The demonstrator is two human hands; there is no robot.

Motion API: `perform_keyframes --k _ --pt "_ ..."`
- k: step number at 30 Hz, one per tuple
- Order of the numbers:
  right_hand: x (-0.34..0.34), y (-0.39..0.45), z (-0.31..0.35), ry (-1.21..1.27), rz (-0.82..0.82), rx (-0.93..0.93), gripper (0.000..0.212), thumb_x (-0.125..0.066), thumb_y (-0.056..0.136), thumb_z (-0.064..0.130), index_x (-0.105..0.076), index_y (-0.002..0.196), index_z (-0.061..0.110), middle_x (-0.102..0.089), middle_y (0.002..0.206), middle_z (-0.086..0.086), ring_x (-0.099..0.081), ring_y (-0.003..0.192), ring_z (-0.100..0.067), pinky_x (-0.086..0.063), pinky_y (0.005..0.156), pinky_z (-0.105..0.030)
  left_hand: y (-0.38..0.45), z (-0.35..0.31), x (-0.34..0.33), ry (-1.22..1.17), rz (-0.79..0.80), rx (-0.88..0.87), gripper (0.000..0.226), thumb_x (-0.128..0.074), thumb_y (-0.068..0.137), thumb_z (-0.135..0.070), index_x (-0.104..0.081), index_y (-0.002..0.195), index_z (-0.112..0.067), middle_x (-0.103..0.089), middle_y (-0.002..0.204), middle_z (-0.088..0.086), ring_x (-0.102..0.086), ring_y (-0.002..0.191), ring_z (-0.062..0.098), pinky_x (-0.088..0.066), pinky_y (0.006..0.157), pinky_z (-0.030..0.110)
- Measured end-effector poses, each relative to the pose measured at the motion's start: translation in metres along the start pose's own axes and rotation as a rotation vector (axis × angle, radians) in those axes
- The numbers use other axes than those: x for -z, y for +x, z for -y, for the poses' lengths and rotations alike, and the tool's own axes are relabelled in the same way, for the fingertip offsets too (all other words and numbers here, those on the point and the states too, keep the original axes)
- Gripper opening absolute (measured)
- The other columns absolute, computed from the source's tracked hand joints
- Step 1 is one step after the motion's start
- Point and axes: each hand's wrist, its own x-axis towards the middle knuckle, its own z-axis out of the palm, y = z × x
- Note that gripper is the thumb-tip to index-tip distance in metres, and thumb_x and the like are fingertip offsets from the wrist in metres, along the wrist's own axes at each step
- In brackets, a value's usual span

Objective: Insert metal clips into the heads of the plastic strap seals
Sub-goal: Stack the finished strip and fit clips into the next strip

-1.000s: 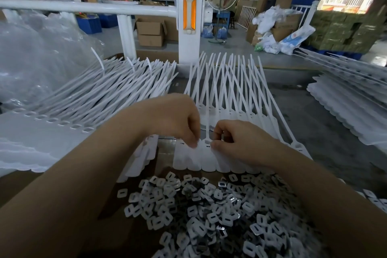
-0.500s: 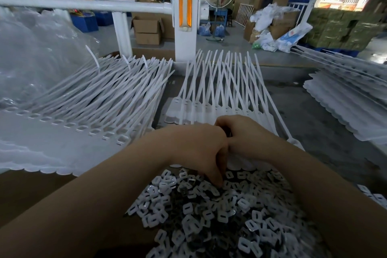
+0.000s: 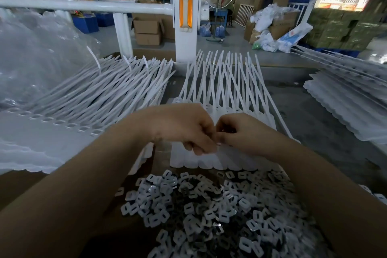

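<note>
A row of white plastic strap seals [image 3: 219, 88] lies in front of me, straps fanning away and flat tags [image 3: 194, 162] pointing toward me. A heap of small metal clips [image 3: 209, 211] fills the near foreground. My left hand [image 3: 184, 128] hovers over the row with its fingertips pinched together on what looks like a small clip. My right hand [image 3: 245, 134] is curled beside it, its thumb touching the left fingertips, pressing on a seal in the row. The seal heads under both hands are hidden.
A big stack of strap seals [image 3: 90, 103] lies to the left with a clear plastic bag [image 3: 31, 54] behind it. Another stack [image 3: 345, 109] sits on the right. A white post with an orange reflector [image 3: 186, 13] and a white rail [image 3: 83, 5] stand behind the work surface.
My left hand dipped down into the clip heap half a second ago and has come back up to the seal row, meeting the right hand, which stayed on the seals.
</note>
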Motion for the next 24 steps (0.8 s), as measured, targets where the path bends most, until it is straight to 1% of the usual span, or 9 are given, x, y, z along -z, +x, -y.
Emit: perform_keyframes --k 1,3,5,7,9,11,15,18,24 --pt "0.001 -0.001 0.0 0.065 0.003 -0.014 0.009 -0.066 0.089 0.033 -0.064 0.083 0.026 -0.067 0.077 0.007 -0.062 0.068 -0.004 -0.048 0.062 -0.021 0.0 0.006 0.005 -0.086 -0.07 0.023 0.001 -0.073 0.085 -0.018 -0.073 0.084 -0.017 -0.074 0.074 -0.002 -0.067 0.066 0.003 -0.049 0.059 0.012" --pt "0.004 -0.003 0.0 0.177 -0.001 -0.029 0.008 -0.067 0.09 0.028 -0.067 0.085 0.021 -0.066 0.07 0.007 -0.061 0.061 0.0 -0.047 0.059 -0.018 0.0 0.017 0.01 -0.218 -0.176 0.066 0.002 -0.072 0.085 -0.013 -0.074 0.087 -0.013 -0.075 0.076 -0.001 -0.068 0.068 0.005 -0.051 0.061 0.015" --pt "0.005 -0.005 0.001 0.265 -0.012 -0.04 0.007 -0.067 0.09 0.024 -0.067 0.085 0.021 -0.066 0.066 0.007 -0.059 0.055 0.003 -0.043 0.051 -0.012 0.0 0.023 0.01 -0.292 -0.214 0.093 0.006 -0.07 0.086 -0.009 -0.074 0.09 -0.009 -0.075 0.08 0.002 -0.068 0.069 0.007 -0.052 0.062 0.016" --pt "0.005 -0.006 0.002 0.315 -0.019 -0.042 0.007 -0.066 0.091 0.022 -0.069 0.085 0.023 -0.067 0.064 0.01 -0.058 0.054 0.007 -0.04 0.046 -0.008 0.001 0.024 0.009 -0.337 -0.217 0.096 0.007 -0.068 0.087 -0.005 -0.074 0.09 -0.008 -0.075 0.083 0.006 -0.068 0.069 0.008 -0.053 0.063 0.017" --pt "0.005 -0.007 0.004 0.339 -0.02 -0.029 0.008 -0.066 0.091 0.022 -0.07 0.085 0.025 -0.068 0.064 0.017 -0.06 0.056 0.009 -0.039 0.046 -0.006 0.002 0.022 0.008 -0.359 -0.214 0.084 0.008 -0.068 0.086 -0.003 -0.073 0.089 -0.009 -0.075 0.082 0.007 -0.068 0.069 0.01 -0.054 0.063 0.017" --pt "0.005 -0.008 0.006 0.354 -0.02 -0.011 0.008 -0.066 0.091 0.021 -0.07 0.085 0.025 -0.069 0.066 0.02 -0.06 0.056 0.009 -0.039 0.047 -0.005 0.003 0.02 0.007 -0.363 -0.217 0.07 0.009 -0.069 0.085 -0.001 -0.071 0.09 -0.008 -0.074 0.078 0.006 -0.068 0.068 0.011 -0.055 0.064 0.018" --pt "0.004 -0.008 0.008 0.366 -0.022 -0.002 0.008 -0.066 0.091 0.024 -0.072 0.086 0.027 -0.07 0.068 0.017 -0.06 0.058 0.01 -0.039 0.049 -0.005 0.004 0.017 0.006 -0.337 -0.227 0.049 0.019 -0.069 0.084 0.001 -0.063 0.1 -0.006 -0.075 0.079 0.009 -0.07 0.068 0.012 -0.056 0.064 0.019" --pt "0.002 -0.008 0.009 0.37 -0.007 0.0 0.009 -0.066 0.091 0.023 -0.071 0.085 0.027 -0.071 0.071 0.014 -0.061 0.061 0.008 -0.042 0.053 -0.006 0.003 0.016 0.006 -0.307 -0.234 0.033 0.022 -0.071 0.083 0.001 -0.062 0.102 -0.007 -0.075 0.081 0.011 -0.071 0.069 0.014 -0.055 0.062 0.019" --pt "0.0 -0.007 0.008 0.367 -0.024 -0.013 0.012 -0.063 0.092 0.023 -0.07 0.083 0.024 -0.071 0.071 0.009 -0.055 0.057 0.004 -0.042 0.051 -0.009 0.001 0.017 0.009 -0.335 -0.241 0.04 0.015 -0.064 0.089 0.0 -0.061 0.102 -0.006 -0.076 0.084 0.008 -0.072 0.073 0.015 -0.055 0.061 0.02"
